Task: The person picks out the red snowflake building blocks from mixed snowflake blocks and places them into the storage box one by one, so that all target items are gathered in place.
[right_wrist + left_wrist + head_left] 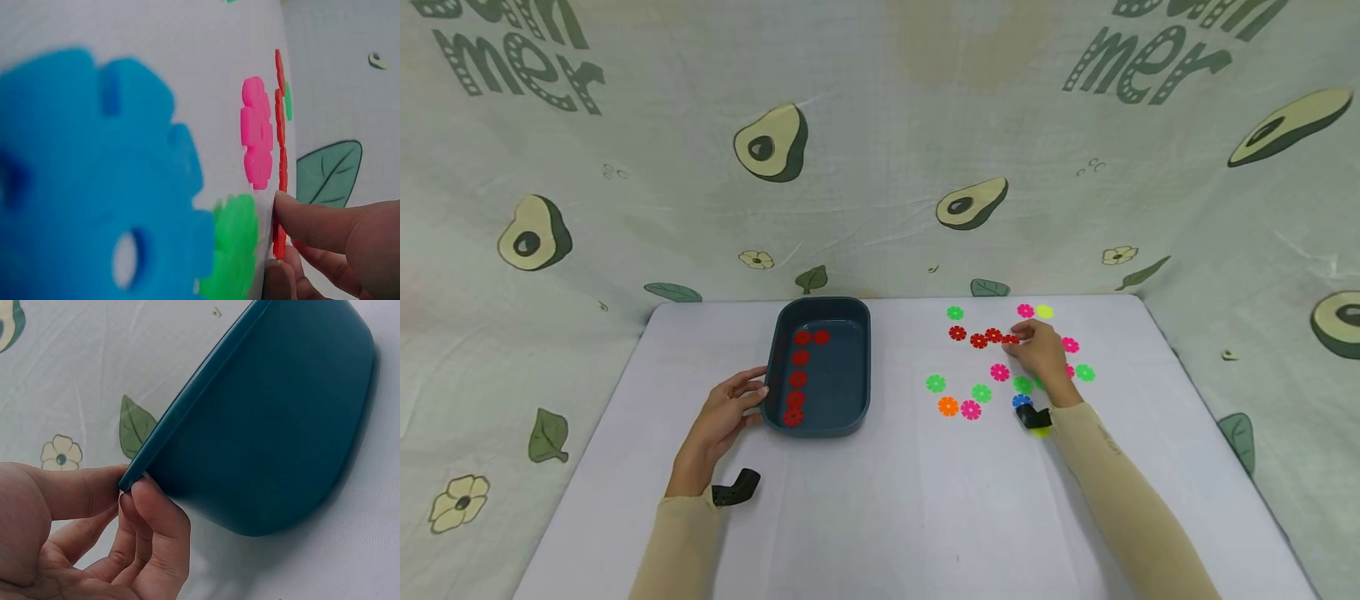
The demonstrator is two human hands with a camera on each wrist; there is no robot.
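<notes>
A dark teal rectangular tub (867, 367) stands left of the table's middle, with several red flower-shaped discs (801, 357) along its left side. My left hand (718, 423) pinches the tub's rim (140, 467) between thumb and fingers. Over on the right, my right hand (1042, 354) has thumb and fingers on a red flower-shaped disc (279, 240), at the end of a row of red discs (978, 341). A pink disc (257, 133), a green disc (236, 244) and a large, blurred blue disc (94, 187) show beside it in the right wrist view.
Loose discs surround the right hand: an orange disc (948, 407), a yellow disc (1044, 312), a pink disc (999, 372) and several green ones (936, 383). The right forearm and wrist camera (1033, 417) partly cover some. A patterned cloth (865, 233) hangs behind the white table (880, 517).
</notes>
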